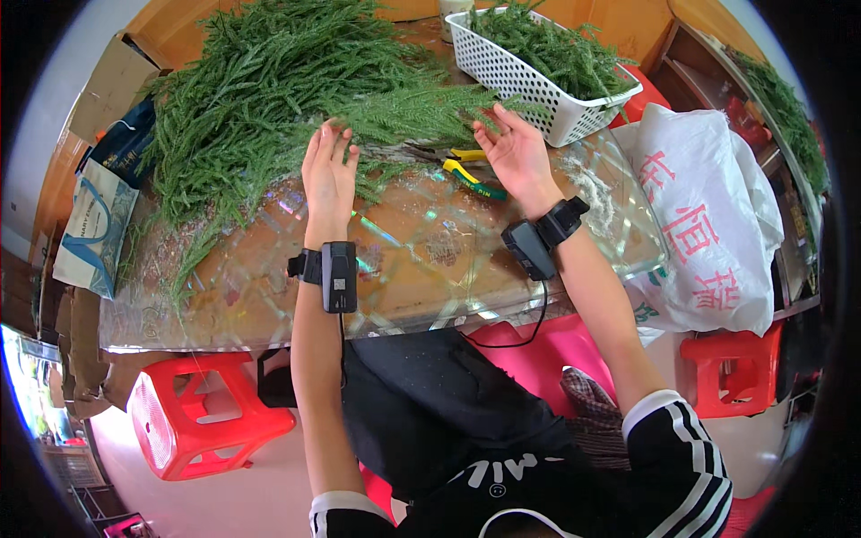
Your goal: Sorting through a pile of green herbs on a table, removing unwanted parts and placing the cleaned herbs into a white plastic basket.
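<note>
Here, a feathery green sprig (404, 115) spans the gap between left hand (330, 184) and right hand (518, 160).
Its long axis runs left to right above the pliers (468, 177), with the right hand nearer. The left fingers stand loosely apart; the right ones curl slightly, and I cannot tell whether they pinch it.

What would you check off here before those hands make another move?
1. Left hand free of tools: ok, palm showing, fingers spread by the green sprigs.
2. Right hand gripping a sprig: cannot tell; fingertips meet the greenery.
3. Pliers well away from the right hand: not ok, they lie close beside it.
4. White basket upright: ok, with greenery inside.
5. Tabletop free of crumbs: not ok, whitish bits lie scattered.
</note>
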Motion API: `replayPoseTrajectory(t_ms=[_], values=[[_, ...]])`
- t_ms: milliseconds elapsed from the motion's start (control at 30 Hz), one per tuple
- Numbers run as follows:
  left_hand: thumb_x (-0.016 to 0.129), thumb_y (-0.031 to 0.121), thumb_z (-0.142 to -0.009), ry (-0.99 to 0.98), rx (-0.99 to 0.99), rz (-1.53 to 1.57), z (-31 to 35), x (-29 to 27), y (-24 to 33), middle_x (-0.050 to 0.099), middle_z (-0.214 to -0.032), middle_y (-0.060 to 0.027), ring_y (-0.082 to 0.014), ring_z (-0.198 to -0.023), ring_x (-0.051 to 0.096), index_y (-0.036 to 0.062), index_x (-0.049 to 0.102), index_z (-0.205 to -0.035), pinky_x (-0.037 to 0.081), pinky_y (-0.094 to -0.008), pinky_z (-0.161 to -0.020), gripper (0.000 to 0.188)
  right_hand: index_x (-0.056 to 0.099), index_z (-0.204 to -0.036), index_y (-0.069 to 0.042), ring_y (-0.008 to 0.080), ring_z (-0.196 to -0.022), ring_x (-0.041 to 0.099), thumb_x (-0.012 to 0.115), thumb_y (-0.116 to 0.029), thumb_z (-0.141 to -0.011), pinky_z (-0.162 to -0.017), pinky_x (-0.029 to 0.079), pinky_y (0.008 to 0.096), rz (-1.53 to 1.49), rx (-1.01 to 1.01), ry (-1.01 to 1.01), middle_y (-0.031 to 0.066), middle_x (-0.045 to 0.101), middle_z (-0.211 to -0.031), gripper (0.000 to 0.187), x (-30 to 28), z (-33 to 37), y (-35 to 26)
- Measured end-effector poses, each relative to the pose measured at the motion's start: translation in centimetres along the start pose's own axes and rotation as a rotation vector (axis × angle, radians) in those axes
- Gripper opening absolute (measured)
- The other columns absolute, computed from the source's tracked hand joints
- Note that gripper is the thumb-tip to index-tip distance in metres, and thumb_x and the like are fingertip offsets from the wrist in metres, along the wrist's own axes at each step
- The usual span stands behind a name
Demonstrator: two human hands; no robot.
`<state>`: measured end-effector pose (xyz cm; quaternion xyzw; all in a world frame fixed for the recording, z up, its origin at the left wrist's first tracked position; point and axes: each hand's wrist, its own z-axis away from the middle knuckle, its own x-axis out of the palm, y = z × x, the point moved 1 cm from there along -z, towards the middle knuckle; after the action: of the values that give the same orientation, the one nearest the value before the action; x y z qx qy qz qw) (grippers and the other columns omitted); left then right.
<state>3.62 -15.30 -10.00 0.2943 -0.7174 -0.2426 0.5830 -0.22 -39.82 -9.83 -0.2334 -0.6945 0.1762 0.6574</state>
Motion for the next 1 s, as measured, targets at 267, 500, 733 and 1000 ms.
replayPoseTrajectory(t_ms=[267, 500, 733, 1000], values=[[0.051, 0.024, -0.092, -0.013, 0.006, 0.049, -0.1, -0.3, 0.1, 0.052, -0.101, -0.0046, -0.0154, -0.094, 0.048, 0.0045, 0.052, -0.1, 0.041, -0.0298, -0.077, 0.021, 0.058, -0.097, -0.004, 0.0218, -0.085, 0.056, 0.059, -0.011, -0.083, -0.076, 0.045, 0.0296, 0.105, 0.025, -0.005, 0.0051, 0.06, -0.096, 0.015, 0.1, -0.1, 0.1], [0.05, 0.027, -0.092, -0.034, 0.062, 0.136, -0.2, 0.0, 0.8, 0.053, -0.099, -0.0038, -0.0156, -0.092, 0.049, 0.0083, 0.052, -0.094, 0.04, -0.0336, -0.083, 0.019, 0.058, -0.099, -0.003, 0.0157, -0.091, 0.055, 0.06, -0.009, -0.082, -0.08, 0.042, 0.0293, 0.566, -0.224, -0.096, 0.0043, 0.06, -0.1, 0.018, 1.1, 0.4, -0.5], [0.045, 0.031, -0.093, -0.074, -0.022, 0.14, -0.1, -0.6, 1.0, 0.051, -0.088, 0.0016, -0.0128, -0.087, 0.05, 0.0113, 0.049, -0.095, 0.039, -0.0343, -0.085, 0.02, 0.057, -0.099, -0.002, 0.0179, -0.099, 0.054, 0.059, -0.009, -0.084, -0.09, 0.039, 0.0312, 0.362, -0.251, -0.329, 0.0072, 0.059, -0.103, 0.017, 1.2, 0.2, -0.4], [0.038, 0.035, -0.095, -0.494, -0.2, 0.321, 0.4, 0.7, 1.7, 0.047, -0.077, 0.0048, -0.009, -0.071, 0.046, 0.012, 0.047, -0.094, 0.04, -0.0347, -0.085, 0.024, 0.054, -0.1, -0.001, 0.0221, -0.095, 0.056, 0.058, -0.011, -0.085, -0.095, 0.04, 0.0365, 0.249, -0.079, -0.641, 0.0108, 0.059, -0.103, 0.018, 2.8, 1.1, -1.2]])
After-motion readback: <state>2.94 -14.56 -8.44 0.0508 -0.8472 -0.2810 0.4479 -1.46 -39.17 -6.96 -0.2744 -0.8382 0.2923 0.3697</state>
